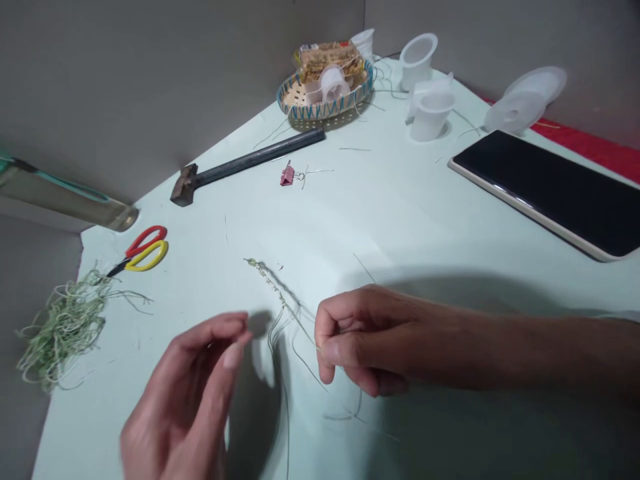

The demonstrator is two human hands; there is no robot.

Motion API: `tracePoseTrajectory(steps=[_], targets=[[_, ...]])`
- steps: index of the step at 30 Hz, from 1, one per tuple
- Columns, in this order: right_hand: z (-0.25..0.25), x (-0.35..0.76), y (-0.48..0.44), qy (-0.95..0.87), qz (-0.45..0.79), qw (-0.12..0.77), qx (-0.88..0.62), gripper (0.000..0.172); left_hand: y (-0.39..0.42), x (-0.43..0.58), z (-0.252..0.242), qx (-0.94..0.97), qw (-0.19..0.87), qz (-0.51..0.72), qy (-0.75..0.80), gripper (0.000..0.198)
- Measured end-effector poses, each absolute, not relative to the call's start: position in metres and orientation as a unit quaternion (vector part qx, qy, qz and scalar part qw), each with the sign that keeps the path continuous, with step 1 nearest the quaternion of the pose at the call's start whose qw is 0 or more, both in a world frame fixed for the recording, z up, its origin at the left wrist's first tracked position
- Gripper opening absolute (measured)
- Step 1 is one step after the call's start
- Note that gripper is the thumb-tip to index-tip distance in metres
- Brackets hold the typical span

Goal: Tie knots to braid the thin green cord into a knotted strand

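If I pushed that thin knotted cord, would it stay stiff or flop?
The knotted cord is probably light, being so thin. It may hold its shape somewhat, running nearly straight beyond the right hand. Its loose strands would likely flop, as they already curve.

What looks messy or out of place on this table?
The tangled heap of thread at left looks messy: its loose ends straggle across the table, and the scissors point into it. A stray strand also lies by the pink binder clip. Nothing looks spilled.
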State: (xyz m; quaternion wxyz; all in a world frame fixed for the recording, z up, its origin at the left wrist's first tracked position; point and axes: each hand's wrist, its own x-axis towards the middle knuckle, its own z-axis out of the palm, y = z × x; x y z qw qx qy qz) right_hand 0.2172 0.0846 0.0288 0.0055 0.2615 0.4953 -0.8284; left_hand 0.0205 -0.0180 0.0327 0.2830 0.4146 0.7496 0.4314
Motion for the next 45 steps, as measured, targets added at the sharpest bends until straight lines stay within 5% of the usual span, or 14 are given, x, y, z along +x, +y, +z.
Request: tracePoseTrajectory(steps=[3,13,28,45], targets=[[0.026,0.216,0.083,0.509,-0.820,0.007,0.262,0.010,0.002,0.022,0.031,0.306,0.418,0.443,0.732,0.028],[0.025,0.214,0.081,0.537,-0.796,0.013,0.279,0.013,0.020,0.022,0.030,0.232,0.571,0.398,0.680,0.029],[0.025,0.214,0.078,0.656,-0.690,0.027,0.305,0.016,0.016,0.018,0.018,0.238,0.592,0.386,0.666,0.005],[0.032,0.215,0.074,0.722,-0.620,-0.046,0.306,0.026,0.016,0.018,0.014,0.256,0.534,0.354,0.723,0.016]])
